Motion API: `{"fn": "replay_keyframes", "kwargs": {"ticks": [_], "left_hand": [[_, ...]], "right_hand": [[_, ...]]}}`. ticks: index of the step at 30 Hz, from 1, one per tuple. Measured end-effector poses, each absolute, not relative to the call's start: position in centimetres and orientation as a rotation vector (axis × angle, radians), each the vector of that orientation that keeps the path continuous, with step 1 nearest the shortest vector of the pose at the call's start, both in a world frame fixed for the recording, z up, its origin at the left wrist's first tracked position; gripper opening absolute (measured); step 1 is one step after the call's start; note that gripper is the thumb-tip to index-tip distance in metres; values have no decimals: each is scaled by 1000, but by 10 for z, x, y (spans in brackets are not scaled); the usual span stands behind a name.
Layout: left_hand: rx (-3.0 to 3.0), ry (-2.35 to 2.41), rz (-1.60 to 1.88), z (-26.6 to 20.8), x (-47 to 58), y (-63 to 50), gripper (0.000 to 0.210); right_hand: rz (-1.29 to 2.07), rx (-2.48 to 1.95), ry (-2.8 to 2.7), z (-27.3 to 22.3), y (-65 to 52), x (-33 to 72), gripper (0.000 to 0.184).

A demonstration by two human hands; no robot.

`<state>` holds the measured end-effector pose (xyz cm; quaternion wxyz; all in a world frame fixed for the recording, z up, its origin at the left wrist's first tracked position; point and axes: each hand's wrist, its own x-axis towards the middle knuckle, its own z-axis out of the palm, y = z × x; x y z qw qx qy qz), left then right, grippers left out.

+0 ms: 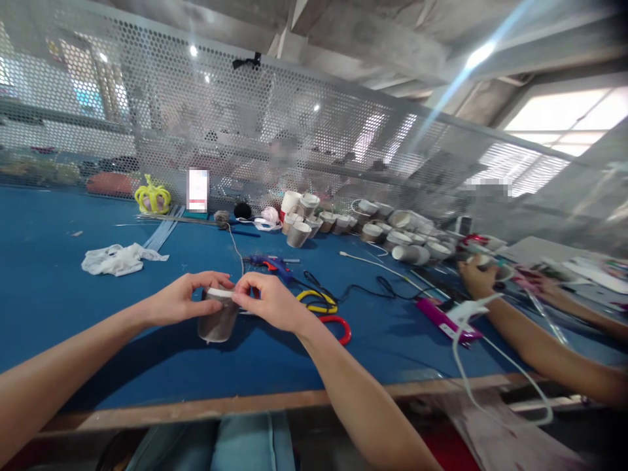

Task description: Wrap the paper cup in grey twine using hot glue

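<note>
A grey cup point(218, 322) with a white rim is held just over the blue table, close to its front edge. My left hand point(182, 297) grips the cup by its rim, thumb on the near side and fingers over the top. At the right side of the same rim, the fingers of my right hand point(267, 301) are pinched together. A thin pale cord point(236, 245) runs from a small grey ball of yarn point(222, 218) down to my right fingers, where its end is hidden. Behind my right hand lies a blue glue gun point(275, 265).
Scissors with yellow and red handles point(343, 330) lie right of my right hand. Several grey cups point(298, 233) stand along the mesh partition point(314, 137). A crumpled white cloth point(115, 259) lies left. A co-worker's hand point(478, 278) holds a cup beyond a purple power strip point(446, 322).
</note>
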<state>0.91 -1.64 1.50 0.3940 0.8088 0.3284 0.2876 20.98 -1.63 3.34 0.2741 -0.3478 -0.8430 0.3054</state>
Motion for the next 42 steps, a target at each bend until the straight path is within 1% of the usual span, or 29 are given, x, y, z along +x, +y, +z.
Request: {"fn": "replay_keyframes", "kwargs": {"ticks": [4, 18, 22, 29, 36, 42], "left_hand": [[2051, 844, 759, 13, 11, -19, 22], [1938, 800, 839, 17, 15, -22, 13], [1884, 790, 848, 18, 15, -23, 15], [1976, 882, 950, 10, 15, -19, 15], [1923, 973, 989, 5, 15, -14, 16], [1930, 1011, 1020, 6, 14, -13, 17]], "right_hand": [[798, -942, -2270, 35, -17, 208, 13], [758, -925, -2290, 34, -18, 206, 13], [731, -892, -2279, 35, -18, 206, 14], [651, -810, -2217, 35, -14, 206, 13], [545, -954, -2089, 36, -7, 212, 10], [386, -1233, -1899, 46, 19, 238, 19]]}}
